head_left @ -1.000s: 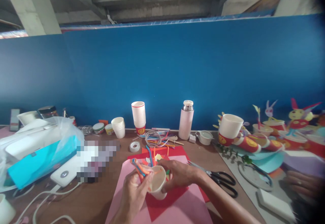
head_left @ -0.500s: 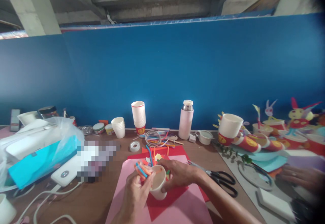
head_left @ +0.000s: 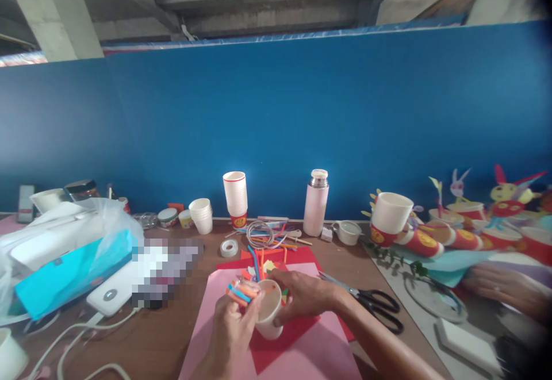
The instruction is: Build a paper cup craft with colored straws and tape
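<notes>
My right hand [head_left: 304, 296] grips a white paper cup [head_left: 269, 310], tilted with its mouth toward me, just above pink paper [head_left: 302, 357] and a red sheet [head_left: 280, 340]. My left hand [head_left: 233, 325] is closed on a small bundle of orange, blue and pink strips [head_left: 241, 291], held against the cup's rim. More coloured strips [head_left: 259, 262] lie on the paper right behind the cup.
Black scissors [head_left: 375, 305] lie right of my hands. A tape roll [head_left: 228, 248], stacked cups [head_left: 235, 197] and a pink flask [head_left: 315, 203] stand behind. A white-and-teal box [head_left: 64, 265] and cables fill the left. Another person's hand [head_left: 500, 288] moves among finished cup crafts [head_left: 431, 236] on the right.
My left hand has shifted the strip bundle slightly lower against the cup's rim. The other person's hand at the right has risen and moved toward the crafts.
</notes>
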### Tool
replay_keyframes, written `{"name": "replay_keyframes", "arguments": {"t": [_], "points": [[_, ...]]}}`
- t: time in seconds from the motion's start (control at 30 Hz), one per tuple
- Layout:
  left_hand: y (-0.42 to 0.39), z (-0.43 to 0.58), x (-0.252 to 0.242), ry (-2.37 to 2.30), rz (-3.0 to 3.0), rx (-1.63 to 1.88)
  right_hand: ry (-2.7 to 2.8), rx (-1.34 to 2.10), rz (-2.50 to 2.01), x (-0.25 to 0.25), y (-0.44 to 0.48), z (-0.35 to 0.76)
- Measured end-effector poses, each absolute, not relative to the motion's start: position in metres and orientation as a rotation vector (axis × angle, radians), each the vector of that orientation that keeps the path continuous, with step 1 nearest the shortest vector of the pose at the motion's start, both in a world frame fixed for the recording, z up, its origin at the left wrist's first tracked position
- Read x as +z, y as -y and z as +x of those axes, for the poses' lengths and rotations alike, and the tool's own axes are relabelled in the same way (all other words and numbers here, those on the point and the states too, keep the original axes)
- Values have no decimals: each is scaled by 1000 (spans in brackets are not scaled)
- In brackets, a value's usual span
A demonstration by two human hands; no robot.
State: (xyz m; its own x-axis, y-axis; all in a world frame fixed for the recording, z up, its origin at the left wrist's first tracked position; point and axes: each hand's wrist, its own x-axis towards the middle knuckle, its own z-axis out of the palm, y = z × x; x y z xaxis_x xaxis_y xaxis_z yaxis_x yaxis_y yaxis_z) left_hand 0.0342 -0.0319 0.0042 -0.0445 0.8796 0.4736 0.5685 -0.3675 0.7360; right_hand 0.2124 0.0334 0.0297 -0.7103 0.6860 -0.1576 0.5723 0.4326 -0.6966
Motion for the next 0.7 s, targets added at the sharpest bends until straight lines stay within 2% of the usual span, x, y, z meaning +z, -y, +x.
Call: {"name": "replay_keyframes", "arguments": {"t": [0.3,0.53,0.7], "points": [[27,33,-11,-1663,2083,1420,2535,1126,-1094,23,-38,213],[28,39,-11,-1746,1990,1498,2540,1098,-1119,22,-37,213],[30,38,-4,-1758,1965,1275,2545,1106,-1123,24,-36,213]]}}
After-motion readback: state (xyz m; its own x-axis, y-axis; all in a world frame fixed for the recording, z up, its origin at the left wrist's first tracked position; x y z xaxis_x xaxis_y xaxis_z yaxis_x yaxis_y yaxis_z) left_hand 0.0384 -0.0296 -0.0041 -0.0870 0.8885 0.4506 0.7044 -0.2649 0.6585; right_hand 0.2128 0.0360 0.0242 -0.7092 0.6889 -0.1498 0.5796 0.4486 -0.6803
